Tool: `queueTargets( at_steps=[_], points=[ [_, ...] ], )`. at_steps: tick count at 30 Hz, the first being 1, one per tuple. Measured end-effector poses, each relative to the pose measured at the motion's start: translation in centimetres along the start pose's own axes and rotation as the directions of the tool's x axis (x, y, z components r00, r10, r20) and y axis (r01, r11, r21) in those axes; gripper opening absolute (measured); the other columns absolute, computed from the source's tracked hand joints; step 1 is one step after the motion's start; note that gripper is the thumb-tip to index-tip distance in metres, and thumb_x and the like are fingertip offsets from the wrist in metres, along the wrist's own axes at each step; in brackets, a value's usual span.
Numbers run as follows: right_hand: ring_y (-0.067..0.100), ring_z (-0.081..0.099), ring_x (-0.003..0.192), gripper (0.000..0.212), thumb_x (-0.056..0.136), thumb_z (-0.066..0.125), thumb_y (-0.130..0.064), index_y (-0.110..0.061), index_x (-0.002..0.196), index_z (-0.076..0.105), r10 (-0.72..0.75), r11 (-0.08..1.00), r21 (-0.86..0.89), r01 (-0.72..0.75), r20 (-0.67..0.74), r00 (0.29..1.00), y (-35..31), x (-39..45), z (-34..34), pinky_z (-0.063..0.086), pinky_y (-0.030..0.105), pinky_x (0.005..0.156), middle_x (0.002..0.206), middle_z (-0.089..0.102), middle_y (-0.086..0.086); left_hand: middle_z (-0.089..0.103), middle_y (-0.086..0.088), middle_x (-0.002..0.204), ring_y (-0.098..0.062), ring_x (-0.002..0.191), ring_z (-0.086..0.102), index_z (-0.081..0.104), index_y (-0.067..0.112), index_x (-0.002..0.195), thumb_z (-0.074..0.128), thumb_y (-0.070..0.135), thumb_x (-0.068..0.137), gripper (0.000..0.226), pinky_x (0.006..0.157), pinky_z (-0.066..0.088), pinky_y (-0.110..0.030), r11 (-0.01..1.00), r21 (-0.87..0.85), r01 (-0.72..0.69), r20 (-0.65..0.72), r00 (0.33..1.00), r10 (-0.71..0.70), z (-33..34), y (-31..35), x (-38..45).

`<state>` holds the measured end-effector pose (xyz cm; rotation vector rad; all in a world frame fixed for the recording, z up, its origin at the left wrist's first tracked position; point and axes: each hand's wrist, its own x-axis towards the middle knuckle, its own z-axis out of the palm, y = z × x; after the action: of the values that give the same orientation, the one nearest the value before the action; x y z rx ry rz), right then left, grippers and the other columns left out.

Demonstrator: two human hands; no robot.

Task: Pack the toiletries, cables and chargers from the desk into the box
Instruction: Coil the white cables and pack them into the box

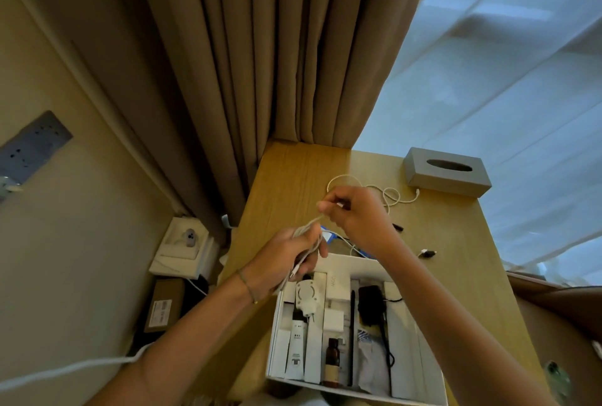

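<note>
My left hand (286, 259) grips a bundle of looped white cable (306, 236) above the far left corner of the white box (277, 317). My right hand (355, 213) pinches the cable's free strand a little higher and farther back. The box lies on the wooden desk (286, 177) and holds a white tube (297, 343), a brown bottle (332, 360), a white charger (333, 319), a round white plug (307, 296) and a black adapter (369, 304) with its cord. Another white cable (391, 195) lies loosely coiled on the desk beyond my hands.
A grey tissue box (446, 171) stands at the desk's far right. Small black connectors (398, 227) (427, 253) lie right of my right arm. Brown curtains hang behind the desk. Boxes (182, 249) sit on the floor at the left, below a wall socket panel (32, 145).
</note>
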<state>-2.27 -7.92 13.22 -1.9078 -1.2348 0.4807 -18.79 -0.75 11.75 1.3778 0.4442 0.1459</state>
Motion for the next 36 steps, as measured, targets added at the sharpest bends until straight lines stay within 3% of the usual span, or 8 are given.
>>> queueTargets(
  at_steps=[3,7,10,15,20,24,30,36],
  points=[
    [0.003,0.060,0.061,0.025,0.091,0.073,-0.022,-0.037,0.074,0.063,0.083,0.993,0.088,-0.074,-0.097,0.992,1.0,-1.9,2.9,0.048,0.020,0.060,0.065,0.065,-0.020,0.065,-0.021,0.069,-0.021,0.045,0.048,0.065,-0.006,0.106,0.035,0.039,0.106,0.054,0.046,0.042,-0.023,0.996,-0.070,0.064,-0.205,0.976,-0.077,-0.3,-1.6,0.1],
    [0.004,0.069,0.063,0.017,0.089,0.075,-0.025,-0.034,0.077,0.068,0.187,0.980,0.105,-0.170,-0.179,0.966,2.0,-4.5,6.5,0.055,0.029,0.060,0.070,0.073,-0.011,0.076,-0.021,0.095,-0.034,0.085,0.075,0.070,0.003,0.110,0.037,0.036,0.107,0.047,0.079,0.061,-0.045,0.973,-0.201,0.116,-0.391,0.901,-0.188,0.2,-4.4,0.7],
    [0.003,0.072,0.066,0.009,0.090,0.075,-0.032,-0.025,0.086,0.077,0.228,0.972,0.106,-0.210,-0.200,0.953,2.3,-6.4,8.0,0.060,0.037,0.067,0.073,0.077,-0.009,0.075,-0.020,0.099,-0.028,0.090,0.075,0.071,0.004,0.105,0.040,0.036,0.106,0.045,0.071,0.062,-0.038,0.938,-0.321,0.129,-0.446,0.853,-0.270,1.1,-6.2,0.8],
    [0.006,0.072,0.084,0.028,0.101,0.056,-0.035,-0.029,0.123,0.072,0.291,0.956,0.013,-0.292,-0.128,0.948,2.7,-10.8,9.4,0.060,0.034,0.076,0.095,0.078,-0.007,0.075,-0.013,0.106,-0.028,0.102,0.071,0.072,0.013,0.101,0.038,0.043,0.105,0.046,0.089,0.057,-0.046,0.925,-0.325,0.196,-0.414,0.850,-0.325,3.4,-9.2,0.6],
    [0.004,0.068,0.096,0.039,0.097,0.047,-0.039,-0.050,0.133,0.056,0.473,0.780,0.368,-0.507,0.186,0.861,3.6,-14.8,9.4,0.058,0.021,0.076,0.102,0.074,-0.016,0.064,-0.006,0.129,-0.022,0.121,0.058,0.064,0.018,0.114,0.042,0.065,0.085,0.059,0.101,0.047,-0.044,0.887,-0.387,0.252,-0.217,0.910,-0.353,5.7,-11.8,0.0],
    [0.007,0.064,0.100,0.037,0.098,0.054,-0.025,-0.034,0.134,0.059,0.468,0.871,0.081,-0.484,0.161,0.869,5.9,-15.9,9.2,0.057,0.032,0.085,0.117,0.068,-0.007,0.059,-0.012,0.133,-0.026,0.131,0.051,0.056,0.013,0.128,0.047,0.058,0.086,0.062,0.113,0.038,-0.043,0.797,-0.474,0.376,-0.080,0.882,-0.464,6.8,-12.7,0.3],
    [0.008,0.066,0.066,0.009,0.093,0.063,-0.019,-0.023,0.092,0.070,0.530,0.848,-0.040,-0.529,0.017,0.848,8.3,-17.1,8.0,0.056,0.027,0.058,0.073,0.068,-0.008,0.057,-0.008,0.132,-0.023,0.120,0.057,0.045,0.022,0.136,0.037,0.057,0.100,0.051,0.100,0.049,-0.042,0.851,0.010,0.525,0.107,0.846,-0.523,6.4,-12.9,0.9],
    [0.018,0.071,0.080,0.005,0.093,0.064,-0.015,-0.015,0.096,0.069,0.811,0.567,0.099,-0.817,0.107,0.576,12.2,-18.0,5.4,0.055,0.026,0.061,0.090,0.073,0.010,0.065,0.002,0.121,-0.015,0.110,0.061,0.062,0.023,0.120,0.046,0.037,0.103,0.027,0.093,0.050,-0.036,0.832,0.492,0.256,-0.061,0.964,-0.260,3.3,-14.3,0.7]
  ],
)
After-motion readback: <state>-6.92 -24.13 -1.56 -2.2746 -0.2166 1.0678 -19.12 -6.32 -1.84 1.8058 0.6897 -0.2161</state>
